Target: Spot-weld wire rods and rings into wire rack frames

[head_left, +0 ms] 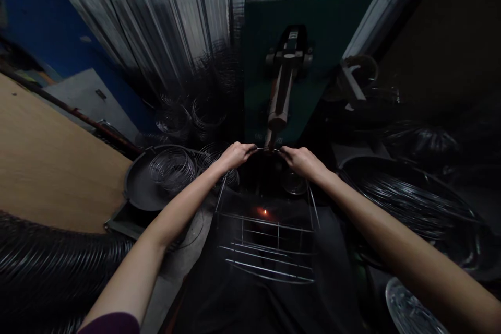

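My left hand (237, 156) and my right hand (305, 162) each pinch one end of the top wire of a metal wire rack (250, 218). Between them, the middle of that wire is at the tip of a spot welder's electrode arm (280, 99). The rack's side wires slope down towards me, and its lower crosswires lie over dark cloth. A small orange glow (265, 212) shows near the rack's upper crosswire. The lower electrode is too dark to make out.
The green welder cabinet (258, 62) stands ahead with a red light. Wire rings (172, 167) lie in a black round tray (136, 185) at left. Stacked black wire hoops (58, 266) are nearer. At right, a dark basin (465, 209) holds loose wires (403, 203).
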A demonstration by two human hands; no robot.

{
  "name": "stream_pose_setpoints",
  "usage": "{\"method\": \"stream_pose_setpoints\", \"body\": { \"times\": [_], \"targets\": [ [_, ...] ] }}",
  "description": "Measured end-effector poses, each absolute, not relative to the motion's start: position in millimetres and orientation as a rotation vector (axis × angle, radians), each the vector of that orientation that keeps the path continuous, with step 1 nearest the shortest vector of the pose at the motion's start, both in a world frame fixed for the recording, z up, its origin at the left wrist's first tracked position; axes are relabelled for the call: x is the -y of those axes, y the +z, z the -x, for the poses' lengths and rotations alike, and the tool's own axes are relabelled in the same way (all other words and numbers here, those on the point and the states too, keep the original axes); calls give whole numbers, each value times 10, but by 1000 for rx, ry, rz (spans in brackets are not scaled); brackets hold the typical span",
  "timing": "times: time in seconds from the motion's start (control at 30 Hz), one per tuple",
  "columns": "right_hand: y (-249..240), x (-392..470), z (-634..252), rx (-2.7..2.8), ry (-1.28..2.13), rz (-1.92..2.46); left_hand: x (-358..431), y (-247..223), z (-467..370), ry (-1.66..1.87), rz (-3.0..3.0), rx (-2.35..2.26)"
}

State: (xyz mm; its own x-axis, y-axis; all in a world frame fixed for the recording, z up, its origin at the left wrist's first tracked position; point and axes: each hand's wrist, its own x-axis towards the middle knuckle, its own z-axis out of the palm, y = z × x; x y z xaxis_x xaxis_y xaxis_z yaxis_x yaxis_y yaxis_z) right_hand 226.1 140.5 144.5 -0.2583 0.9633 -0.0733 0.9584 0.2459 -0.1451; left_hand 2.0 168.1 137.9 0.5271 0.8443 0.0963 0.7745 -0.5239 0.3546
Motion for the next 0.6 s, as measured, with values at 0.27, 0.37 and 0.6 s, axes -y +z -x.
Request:
{"method": "stream_pose_setpoints", "body": {
  "times": [0.27, 0.37, 0.6],
  "targets": [
    [1418, -1445, -2337, 2418, 320, 1884, -1671, 1390, -64, 364, -2492, -1367],
    [1430, -1464, -2354, 2429, 304, 1878, -1709, 1361, -100, 380, -2474, -1374],
    [1642, -1285, -2352, 2253, 535, 1893, -1648, 1475, -76, 398, -2459, -1313]
  ]
}}
